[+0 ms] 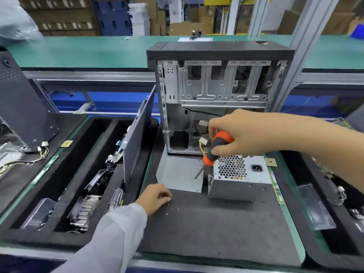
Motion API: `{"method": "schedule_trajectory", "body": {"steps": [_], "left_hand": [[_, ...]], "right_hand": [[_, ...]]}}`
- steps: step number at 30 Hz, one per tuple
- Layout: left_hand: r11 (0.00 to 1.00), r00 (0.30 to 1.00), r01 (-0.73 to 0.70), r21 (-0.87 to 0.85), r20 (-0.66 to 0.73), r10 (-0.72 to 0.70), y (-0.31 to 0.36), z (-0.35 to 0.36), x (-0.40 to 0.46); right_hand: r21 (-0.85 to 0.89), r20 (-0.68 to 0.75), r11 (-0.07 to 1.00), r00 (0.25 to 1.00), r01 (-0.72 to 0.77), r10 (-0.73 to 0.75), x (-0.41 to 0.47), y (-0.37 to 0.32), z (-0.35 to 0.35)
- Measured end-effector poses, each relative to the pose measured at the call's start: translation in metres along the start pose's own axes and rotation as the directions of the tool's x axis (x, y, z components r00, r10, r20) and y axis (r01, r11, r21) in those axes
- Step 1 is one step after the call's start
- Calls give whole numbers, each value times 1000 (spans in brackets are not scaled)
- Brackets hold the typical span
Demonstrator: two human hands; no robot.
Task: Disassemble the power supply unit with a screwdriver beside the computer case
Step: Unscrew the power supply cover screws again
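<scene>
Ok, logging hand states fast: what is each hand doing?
Left hand: fingers curled at the loose screws; grip cannot be told.
Right hand: holding the screwdriver.

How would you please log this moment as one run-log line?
right hand: grips screwdriver | tip: off power supply unit | left hand: at loose screws on mat

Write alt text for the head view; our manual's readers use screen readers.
A right hand grips an orange-and-black screwdriver, tip down, beside a power supply on a dark mat in front of an open computer case. The left hand rests by loose screws.
</scene>
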State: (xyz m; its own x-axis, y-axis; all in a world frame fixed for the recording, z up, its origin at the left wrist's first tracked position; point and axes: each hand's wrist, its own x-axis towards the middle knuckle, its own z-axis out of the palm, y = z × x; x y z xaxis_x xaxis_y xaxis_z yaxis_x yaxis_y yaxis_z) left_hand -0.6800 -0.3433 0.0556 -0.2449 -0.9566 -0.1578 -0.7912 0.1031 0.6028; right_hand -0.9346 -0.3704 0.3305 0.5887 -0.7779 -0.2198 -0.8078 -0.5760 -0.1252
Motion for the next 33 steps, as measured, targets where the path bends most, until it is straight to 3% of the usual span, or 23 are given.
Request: {"method": "schedule_trajectory", "body": {"steps": [3, 8, 16, 20, 23, 33], "left_hand": [[997, 992, -67, -46, -112, 61, 34, -12, 16], [932, 906, -362, -4, -239, 350, 128, -22, 50], [826, 814, -555, 96, -139, 563, 206, 7, 102], [814, 846, -521, 257, 25, 533, 216, 28, 122], [819, 859, -507, 270, 73, 507, 213, 41, 129], [841, 867, -495, 216, 60, 495, 210, 46, 128]], "right_hand": [[14, -69, 1000, 997, -26, 27, -13, 12, -8], [-7, -199, 989, 970, -146, 142, -38, 38, -18], [33, -233, 951, 923, -308, 307, -65, 84, -10], [61, -229, 943, 915, -328, 333, -71, 101, -6], [80, -211, 941, 917, -329, 339, -72, 108, -3], [95, -222, 932, 906, -348, 361, -69, 123, 1]]}}
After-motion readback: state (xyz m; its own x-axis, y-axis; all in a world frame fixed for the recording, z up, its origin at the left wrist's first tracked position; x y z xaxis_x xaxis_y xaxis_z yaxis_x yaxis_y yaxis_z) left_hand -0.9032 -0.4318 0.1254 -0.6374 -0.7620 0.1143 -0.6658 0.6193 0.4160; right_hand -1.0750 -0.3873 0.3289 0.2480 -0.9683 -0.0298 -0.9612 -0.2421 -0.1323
